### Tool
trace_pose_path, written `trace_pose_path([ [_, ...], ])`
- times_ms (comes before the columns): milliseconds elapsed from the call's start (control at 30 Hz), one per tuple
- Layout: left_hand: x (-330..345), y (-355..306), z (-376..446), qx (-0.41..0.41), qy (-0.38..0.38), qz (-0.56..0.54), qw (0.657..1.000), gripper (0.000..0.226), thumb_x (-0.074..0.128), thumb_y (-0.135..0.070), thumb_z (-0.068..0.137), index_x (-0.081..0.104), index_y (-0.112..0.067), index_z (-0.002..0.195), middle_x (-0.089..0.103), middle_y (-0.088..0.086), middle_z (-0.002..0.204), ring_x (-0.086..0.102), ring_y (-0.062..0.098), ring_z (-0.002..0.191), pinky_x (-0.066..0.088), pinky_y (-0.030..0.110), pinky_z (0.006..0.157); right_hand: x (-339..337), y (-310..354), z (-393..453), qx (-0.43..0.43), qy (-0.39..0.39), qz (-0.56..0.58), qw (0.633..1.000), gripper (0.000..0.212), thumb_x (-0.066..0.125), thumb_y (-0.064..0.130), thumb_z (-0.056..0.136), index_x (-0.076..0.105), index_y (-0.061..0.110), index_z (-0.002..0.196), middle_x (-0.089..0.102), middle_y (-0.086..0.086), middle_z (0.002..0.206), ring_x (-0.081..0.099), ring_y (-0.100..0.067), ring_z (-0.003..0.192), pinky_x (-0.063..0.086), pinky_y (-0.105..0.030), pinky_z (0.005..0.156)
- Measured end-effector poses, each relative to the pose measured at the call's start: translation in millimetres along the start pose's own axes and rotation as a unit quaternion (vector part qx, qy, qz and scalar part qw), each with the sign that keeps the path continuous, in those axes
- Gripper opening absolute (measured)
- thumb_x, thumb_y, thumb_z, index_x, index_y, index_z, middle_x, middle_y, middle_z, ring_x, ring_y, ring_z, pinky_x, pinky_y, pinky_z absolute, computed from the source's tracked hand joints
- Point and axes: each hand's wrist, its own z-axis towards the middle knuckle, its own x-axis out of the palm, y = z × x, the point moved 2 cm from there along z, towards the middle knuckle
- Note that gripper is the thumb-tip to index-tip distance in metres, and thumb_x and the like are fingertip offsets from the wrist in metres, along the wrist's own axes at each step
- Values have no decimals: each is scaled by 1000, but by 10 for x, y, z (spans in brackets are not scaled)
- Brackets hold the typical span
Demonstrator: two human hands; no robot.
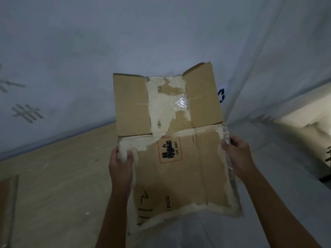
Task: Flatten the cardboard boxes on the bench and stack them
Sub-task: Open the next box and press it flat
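left hand (120, 162), right hand (236, 153), fingers gripping cardboard box (179, 154) edges

Single head-worn wide-angle view, facing forward and down, close over the bench (59, 176), wall (125, 33) behind

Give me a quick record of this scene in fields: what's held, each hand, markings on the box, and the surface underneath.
held: cardboard box, mostly flattened, end flaps still raised
left hand: grips the box's left edge
right hand: grips the right edge over the clear tape
markings: red-bordered battery label reading UN 3481; the word PICO
surface: wooden bench below, to the left
backdrop: grey sheet
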Motion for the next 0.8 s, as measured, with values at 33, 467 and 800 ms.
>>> trace_pose_path([
  [33, 248, -42, -145, 8, -9, -4, 1000, 30, 62, -20, 98, 61, -16, 128, 64, -2, 112, 60, 15, 99, 42, 14, 71, -242, -6, 120, -10, -4, 2, 1000, 8, 66, 15, 89, 74, 18, 92, 65, -2, 76, 57, -19, 73, 47, -38, 72],
  [467, 2981, -685, -986, -12, 9, -74, 997, 32, 68, -21, 95, 61, -23, 126, 68, -5, 107, 68, 16, 97, 57, 31, 81, -2617, 236, 1595, -59, -55, 3, 997, 17, 70, 12, 88, 76, 16, 104, 76, -12, 99, 69, -24, 88, 55, -48, 87],
  [800, 5231, -701, -418, -62, 23, -83, 994, 36, 69, -22, 93, 63, -22, 129, 68, 1, 115, 68, 23, 102, 58, 30, 77, -3421, 533, 3555, -40, -68, -105, 991, 29, 72, 16, 88, 71, 10, 116, 75, -2, 104, 71, -14, 92, 55, -29, 81],
])
